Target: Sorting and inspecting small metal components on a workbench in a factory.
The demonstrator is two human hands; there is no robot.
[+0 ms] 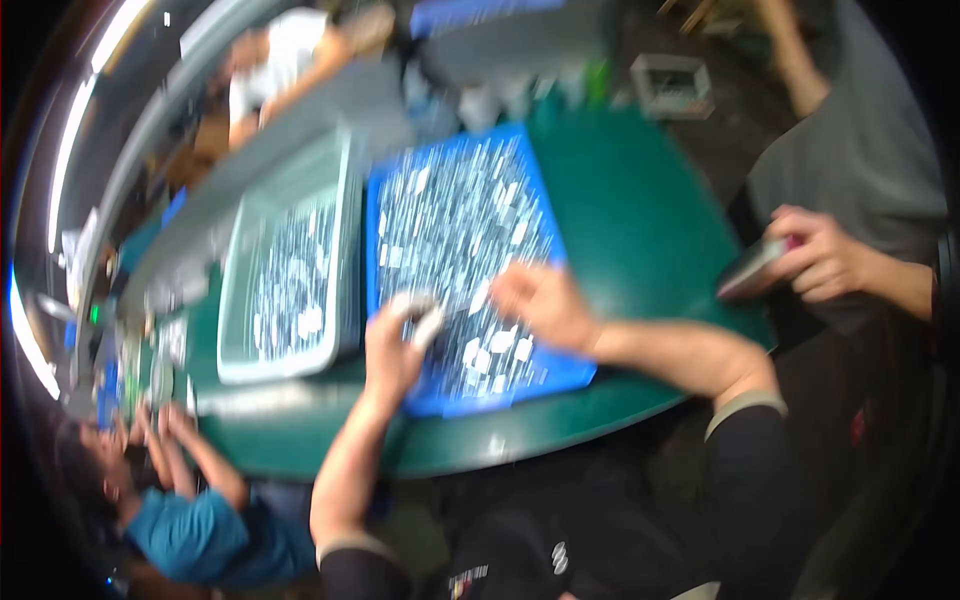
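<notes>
A blue tray [378,330] lies on the green table, filled with many small, shiny grey-white pieces [450,220] that are smeared by motion. Over its near left part is my left hand [393,345]. White coverings show on its thumb and forefinger tips, which are bent toward each other with a gap between them; I see nothing held there. My right hand [548,305] is above the tray's right side, its fingers blurred and partly curled. Whether it holds a piece cannot be made out. Several paler, squarish pieces [495,348] lie in the tray between and below my hands.
Left of the tray stands a pale, deep bin [226,345] with similar pieces inside. At right, another person's hand [825,255] holds a dark, flat object [755,270] by the edge of the green table [640,220]. A person in a teal shirt [205,535] sits at lower left.
</notes>
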